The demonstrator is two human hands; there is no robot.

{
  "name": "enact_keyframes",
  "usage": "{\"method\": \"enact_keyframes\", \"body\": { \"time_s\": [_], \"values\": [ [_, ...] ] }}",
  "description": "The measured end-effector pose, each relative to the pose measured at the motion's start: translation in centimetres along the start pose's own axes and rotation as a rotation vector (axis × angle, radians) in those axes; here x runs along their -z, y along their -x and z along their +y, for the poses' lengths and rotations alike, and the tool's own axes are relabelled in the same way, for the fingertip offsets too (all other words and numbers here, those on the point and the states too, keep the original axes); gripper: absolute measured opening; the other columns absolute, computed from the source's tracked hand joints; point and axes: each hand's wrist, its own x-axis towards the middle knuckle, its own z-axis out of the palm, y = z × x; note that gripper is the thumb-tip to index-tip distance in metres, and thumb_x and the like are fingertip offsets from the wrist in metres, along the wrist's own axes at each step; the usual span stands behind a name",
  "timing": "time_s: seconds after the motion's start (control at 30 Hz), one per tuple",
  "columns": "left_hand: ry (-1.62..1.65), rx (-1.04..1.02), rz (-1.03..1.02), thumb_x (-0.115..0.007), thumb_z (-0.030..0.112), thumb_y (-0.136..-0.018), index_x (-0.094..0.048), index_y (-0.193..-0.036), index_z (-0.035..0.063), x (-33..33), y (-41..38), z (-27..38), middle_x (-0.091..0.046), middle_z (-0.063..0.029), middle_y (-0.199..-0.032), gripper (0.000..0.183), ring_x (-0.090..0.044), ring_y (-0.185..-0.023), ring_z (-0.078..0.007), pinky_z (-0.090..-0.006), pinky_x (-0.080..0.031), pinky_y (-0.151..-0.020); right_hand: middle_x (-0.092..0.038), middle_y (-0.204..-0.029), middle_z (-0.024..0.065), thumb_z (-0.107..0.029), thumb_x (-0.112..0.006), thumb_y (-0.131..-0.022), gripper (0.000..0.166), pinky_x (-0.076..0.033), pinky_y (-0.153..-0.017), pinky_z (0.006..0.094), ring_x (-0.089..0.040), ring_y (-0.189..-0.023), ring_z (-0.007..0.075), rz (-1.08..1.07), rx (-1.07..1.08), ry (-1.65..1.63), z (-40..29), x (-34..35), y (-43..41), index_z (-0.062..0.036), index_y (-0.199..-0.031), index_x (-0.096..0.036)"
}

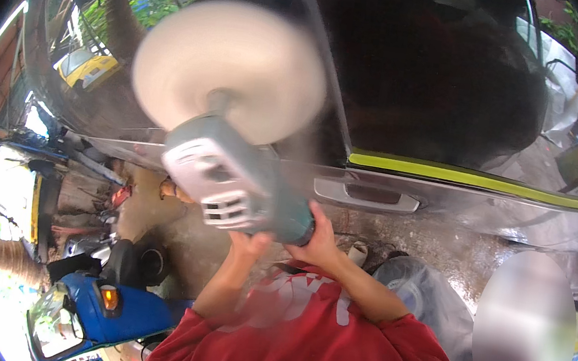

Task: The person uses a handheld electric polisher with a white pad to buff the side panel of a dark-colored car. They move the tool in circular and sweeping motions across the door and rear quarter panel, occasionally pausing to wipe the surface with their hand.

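A green power polisher with a pale, round buffing pad is held up in front of me by both hands. The pad looks blurred and lies over the dark glass and pillar of a car; whether it touches them I cannot tell. My left hand grips the underside of the polisher's body, partly hidden behind it. Around the rear end of the body my right hand is closed. Just right of the tool are the car's door handle and a lime-yellow strip along the window's lower edge.
At lower left stands a blue vehicle with an orange light. Clear plastic sheeting is close on my right. Beneath the car's side runs a wet-looking floor. A small red object lies at left.
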Motion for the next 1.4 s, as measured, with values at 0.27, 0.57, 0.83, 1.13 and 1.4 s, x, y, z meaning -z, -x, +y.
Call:
{"method": "enact_keyframes", "body": {
  "time_s": [0.27, 0.57, 0.83, 1.13, 1.4],
  "values": [
    [0.136, 0.107, 0.078, -0.084, 0.011, -0.054, -0.047, -0.121, -0.0033, 2.7, -0.4, 1.8, -0.060, -0.0125, -0.112, 0.078, -0.061, -0.100, -0.0210, -0.0352, -0.052, -0.085, -0.058, -0.111, 0.0278, -0.018, -0.080, -0.061, 0.095, -0.048, -0.089, 0.0427, -0.060, -0.102, 0.0422, 0.051, -0.197, -0.086, -1.5, -3.5, 1.6, 0.0011, -0.138, -0.028],
    [-0.086, 0.206, -0.029, -0.079, 0.024, -0.059, -0.050, -0.123, -0.0013, 20.4, 5.5, -3.5, -0.057, -0.0134, -0.116, 0.075, -0.056, -0.105, -0.0232, -0.0371, -0.045, -0.091, -0.041, -0.137, 0.0227, -0.019, -0.082, -0.059, 0.104, -0.034, -0.106, 0.0410, -0.043, -0.127, 0.0345, 0.010, -0.050, -0.244, -1.0, -14.6, 6.1, -0.0045, -0.143, -0.022],
    [-0.116, 0.382, -0.347, -0.074, 0.038, -0.064, -0.049, -0.126, 0.0000, 32.4, 8.0, -9.2, -0.054, -0.0144, -0.120, 0.077, -0.052, -0.110, -0.0258, -0.0390, -0.040, -0.096, -0.047, -0.134, 0.0210, -0.021, -0.081, -0.066, 0.097, -0.035, -0.104, 0.0376, -0.046, -0.124, 0.0314, -0.360, -0.236, -0.053, -3.4, -23.9, 7.0, -0.0047, -0.143, -0.026],
    [0.096, 0.241, -1.036, -0.070, 0.054, -0.069, -0.049, -0.130, 0.0014, 35.9, 8.0, -16.7, -0.051, -0.0155, -0.125, 0.083, -0.048, -0.115, -0.0288, -0.0411, -0.033, -0.101, -0.054, -0.128, 0.0158, -0.046, -0.060, -0.087, 0.075, -0.040, -0.100, 0.0462, -0.052, -0.117, 0.0304, 0.327, -0.479, -0.781, -8.0, -16.8, 6.7, -0.0052, -0.142, -0.030],
    [0.266, 0.436, -1.568, -0.073, 0.061, -0.061, -0.055, -0.126, 0.0010, 31.6, 6.1, -6.0, -0.059, -0.0133, -0.119, 0.090, -0.052, -0.114, -0.0248, -0.0384, -0.036, -0.099, -0.057, -0.123, 0.0229, -0.082, -0.019, -0.078, 0.102, -0.032, -0.104, 0.0527, -0.047, -0.122, 0.0397, 0.442, -0.297, -1.115, -9.9, -18.4, 12.0, 0.0034, -0.114, -0.061]
  ]
}}
